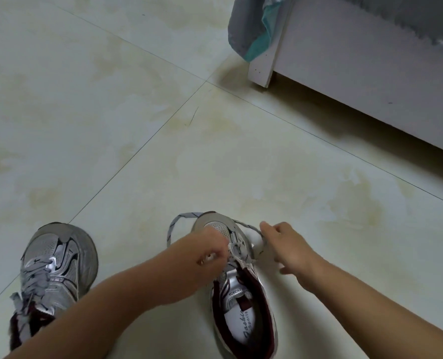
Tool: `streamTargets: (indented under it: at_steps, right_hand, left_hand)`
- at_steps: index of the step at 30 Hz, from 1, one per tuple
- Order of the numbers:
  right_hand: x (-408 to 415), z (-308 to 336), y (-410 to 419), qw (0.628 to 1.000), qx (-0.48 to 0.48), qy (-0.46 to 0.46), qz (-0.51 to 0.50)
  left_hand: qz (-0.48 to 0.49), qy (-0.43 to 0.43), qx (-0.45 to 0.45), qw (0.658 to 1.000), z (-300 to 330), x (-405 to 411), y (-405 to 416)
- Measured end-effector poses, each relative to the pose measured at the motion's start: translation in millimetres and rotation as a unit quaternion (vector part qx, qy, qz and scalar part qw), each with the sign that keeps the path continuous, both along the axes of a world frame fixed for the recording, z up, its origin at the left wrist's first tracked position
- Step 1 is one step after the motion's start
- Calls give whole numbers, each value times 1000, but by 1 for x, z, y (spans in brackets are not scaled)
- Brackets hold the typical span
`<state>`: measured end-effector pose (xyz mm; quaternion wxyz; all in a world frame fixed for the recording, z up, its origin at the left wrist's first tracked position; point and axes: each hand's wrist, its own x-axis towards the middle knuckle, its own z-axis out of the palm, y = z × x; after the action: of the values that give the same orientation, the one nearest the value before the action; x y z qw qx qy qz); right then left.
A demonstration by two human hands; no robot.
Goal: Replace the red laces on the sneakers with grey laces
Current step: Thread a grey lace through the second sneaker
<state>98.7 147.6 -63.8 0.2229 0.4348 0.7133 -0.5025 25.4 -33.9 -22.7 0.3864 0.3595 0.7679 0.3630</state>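
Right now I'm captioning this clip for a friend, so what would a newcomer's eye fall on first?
First, the two hands low in the middle: the left hand pinches the grey lace at the front eyelets of the open sneaker, while the right hand holds the other end. At lower left, the second sneaker already wears grey laces. A white furniture corner stands top right.

Left sneaker [51, 275] heel hidden behind forearm.

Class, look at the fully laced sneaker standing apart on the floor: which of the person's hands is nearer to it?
Left. The left hand works at the other sneaker, on its side facing the laced sneaker; the right hand is beyond it.
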Motion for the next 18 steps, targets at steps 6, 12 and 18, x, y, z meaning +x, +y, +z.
streamTargets:
  at_steps: [6, 12, 18]
  right_hand:
    - [-19, -39, -13, 997, -16, 10, -74]
    - [-43, 22, -8, 938, -167, 290, -90]
    - [-14, 49, -36, 934, 0, 211, 289]
  left_hand:
    - [0, 8, -35, 999, -14, 15, 9]
    - [144, -46, 19, 988, 0, -3, -1]
    - [178, 2, 62, 982, 4, -7, 4]
